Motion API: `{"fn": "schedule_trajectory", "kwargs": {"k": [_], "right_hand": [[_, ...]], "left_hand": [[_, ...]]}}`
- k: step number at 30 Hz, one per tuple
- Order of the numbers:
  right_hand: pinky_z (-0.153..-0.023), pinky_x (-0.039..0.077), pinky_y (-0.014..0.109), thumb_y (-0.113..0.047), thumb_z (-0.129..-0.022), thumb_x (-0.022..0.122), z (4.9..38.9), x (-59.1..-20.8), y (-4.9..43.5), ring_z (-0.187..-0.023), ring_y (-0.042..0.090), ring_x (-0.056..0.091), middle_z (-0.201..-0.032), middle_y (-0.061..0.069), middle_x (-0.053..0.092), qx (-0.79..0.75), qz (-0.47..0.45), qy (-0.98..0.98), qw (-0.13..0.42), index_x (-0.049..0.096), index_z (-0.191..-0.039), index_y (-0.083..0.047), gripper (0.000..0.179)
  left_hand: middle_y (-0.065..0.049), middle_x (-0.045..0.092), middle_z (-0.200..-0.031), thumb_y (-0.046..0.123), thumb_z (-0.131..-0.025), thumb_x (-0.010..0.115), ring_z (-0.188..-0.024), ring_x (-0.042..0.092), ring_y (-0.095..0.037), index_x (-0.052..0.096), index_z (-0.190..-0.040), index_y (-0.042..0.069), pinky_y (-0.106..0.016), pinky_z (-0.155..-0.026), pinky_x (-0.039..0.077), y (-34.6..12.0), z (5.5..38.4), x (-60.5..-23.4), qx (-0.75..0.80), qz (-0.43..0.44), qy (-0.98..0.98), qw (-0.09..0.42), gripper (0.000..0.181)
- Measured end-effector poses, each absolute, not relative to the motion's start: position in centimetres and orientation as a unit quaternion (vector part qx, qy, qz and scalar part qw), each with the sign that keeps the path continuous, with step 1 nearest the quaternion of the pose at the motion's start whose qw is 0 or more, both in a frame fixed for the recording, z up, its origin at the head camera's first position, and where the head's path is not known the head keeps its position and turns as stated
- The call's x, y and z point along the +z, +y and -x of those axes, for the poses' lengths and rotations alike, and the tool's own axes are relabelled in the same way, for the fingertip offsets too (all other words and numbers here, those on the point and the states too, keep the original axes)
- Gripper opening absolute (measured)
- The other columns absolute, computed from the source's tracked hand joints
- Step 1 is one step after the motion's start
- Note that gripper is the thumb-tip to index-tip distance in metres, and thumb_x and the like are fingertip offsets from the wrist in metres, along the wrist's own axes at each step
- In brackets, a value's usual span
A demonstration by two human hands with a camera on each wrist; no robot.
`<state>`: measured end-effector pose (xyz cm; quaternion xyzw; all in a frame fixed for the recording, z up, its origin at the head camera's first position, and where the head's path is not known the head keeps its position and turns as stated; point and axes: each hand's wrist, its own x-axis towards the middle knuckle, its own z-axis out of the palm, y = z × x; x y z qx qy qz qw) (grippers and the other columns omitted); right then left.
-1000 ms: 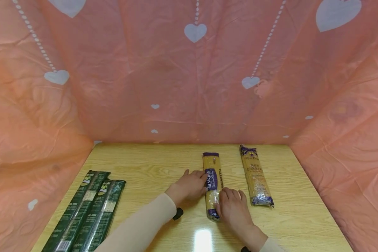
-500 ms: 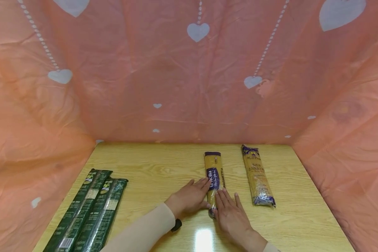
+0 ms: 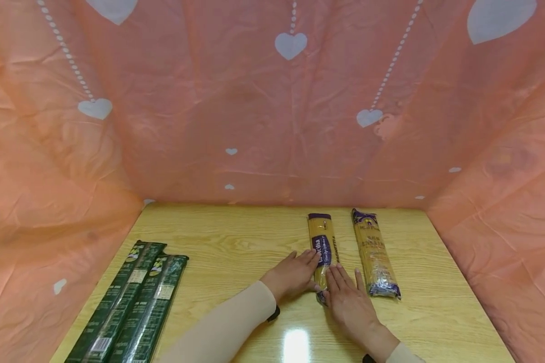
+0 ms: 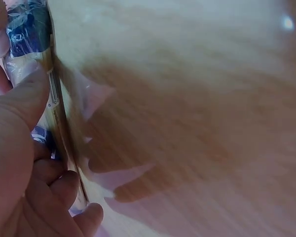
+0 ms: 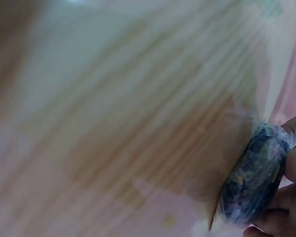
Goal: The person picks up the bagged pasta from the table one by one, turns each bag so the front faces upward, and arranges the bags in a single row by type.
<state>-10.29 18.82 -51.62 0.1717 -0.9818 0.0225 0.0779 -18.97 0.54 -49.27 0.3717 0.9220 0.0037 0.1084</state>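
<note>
A clear-wrapped pack of spaghetti [image 3: 318, 233] with purple ends lies on the table between my two hands. The fingers of my left hand [image 3: 294, 275] touch its left side. My right hand [image 3: 351, 305] lies at its near right part, fingers extended over the edge. In the left wrist view, the thumb of my left hand [image 4: 15, 143] lies against the side of the pack [image 4: 54, 94]. The right wrist view has the pack's dark end [image 5: 251, 180] beside my right hand [image 5: 291, 197]. Parts of the pack are hidden under both hands.
A second spaghetti pack [image 3: 376, 254] lies slightly slanted to the right. Two dark green pasta packs [image 3: 115, 297] [image 3: 156, 302] lie side by side at the left of the wooden table [image 3: 227, 242]. A pink curtain with hearts [image 3: 254, 116] encloses the back and sides.
Both hands have slid the spaghetti pack to the right, nearer the second one. My right hand's fingers have straightened. The whole view has shifted slightly.
</note>
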Motion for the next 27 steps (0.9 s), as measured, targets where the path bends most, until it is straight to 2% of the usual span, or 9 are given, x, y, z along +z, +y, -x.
{"fn": "schedule_trajectory", "kwargs": {"k": [9, 19, 27], "right_hand": [[-0.121, 0.028, 0.07, -0.025, -0.107, 0.061, 11.4, -51.4, 20.6, -0.147, 0.039, 0.049, -0.154, 0.022, 0.056, 0.009, -0.156, -0.984, 0.087, 0.058, -0.147, 0.005, 0.05], [-0.122, 0.024, 0.072, -0.023, -0.108, 0.057, 11.9, -51.1, 21.6, -0.149, 0.042, 0.046, -0.157, 0.023, 0.052, 0.014, -0.128, -0.99, 0.06, 0.054, -0.149, 0.006, 0.05], [-0.122, 0.023, 0.072, -0.023, -0.108, 0.056, 12.0, -51.3, 21.5, -0.149, 0.041, 0.046, -0.158, 0.022, 0.052, 0.016, -0.121, -0.991, 0.06, 0.055, -0.15, 0.004, 0.049]], "left_hand": [[-0.004, 0.025, -0.175, 0.06, -0.106, 0.049, -0.162, 0.025, -0.017, 0.026, -0.169, 0.012, -0.041, -0.129, 0.027, 3.3, 20.4, -49.5, -0.008, -0.369, 0.923, 0.11, 0.082], [0.001, 0.022, -0.176, 0.062, -0.105, 0.049, -0.163, 0.021, -0.015, 0.023, -0.17, 0.018, -0.04, -0.131, 0.023, 5.2, 21.4, -49.8, -0.011, -0.349, 0.929, 0.122, 0.083], [0.0, 0.027, -0.175, 0.063, -0.106, 0.046, -0.162, 0.023, -0.018, 0.027, -0.169, 0.017, -0.042, -0.131, 0.023, 5.0, 20.9, -49.4, -0.046, -0.349, 0.931, 0.098, 0.08]]}}
